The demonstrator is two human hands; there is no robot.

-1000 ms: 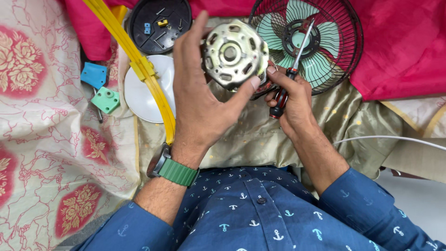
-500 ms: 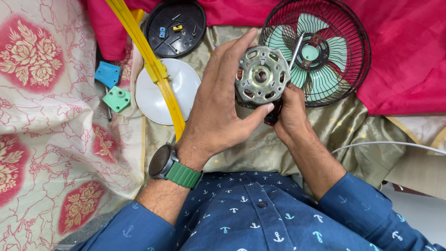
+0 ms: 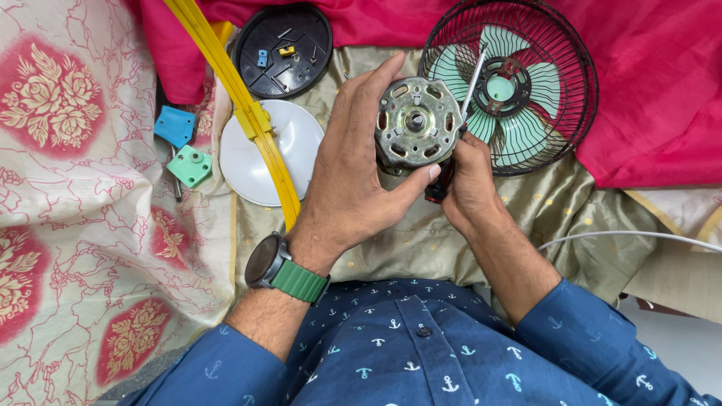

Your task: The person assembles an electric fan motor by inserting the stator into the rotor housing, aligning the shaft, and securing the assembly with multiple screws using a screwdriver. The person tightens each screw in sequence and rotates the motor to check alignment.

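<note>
My left hand (image 3: 352, 169) grips a round silver fan motor (image 3: 416, 124) from the left and below, its shaft end facing me. My right hand (image 3: 470, 184) is behind and right of the motor, closed on a screwdriver (image 3: 468, 90) with a dark red handle; the metal shaft sticks up past the motor's right edge. A watch with a green strap sits on my left wrist. Both hands hover over gold cloth in front of my blue shirt.
A fan with green blades in a dark wire cage (image 3: 519, 83) lies at the upper right on pink cloth. A black round cover (image 3: 282, 49) holding small parts, a white disc (image 3: 263, 158), yellow strips (image 3: 241, 105) and two small blue and green plastic pieces (image 3: 184, 146) lie left. A white cable (image 3: 632, 237) runs right.
The view shifted, so the hands and motor now sit lower and more central. The motor has turned a little in my left hand; the right hand stays behind it with the screwdriver.
</note>
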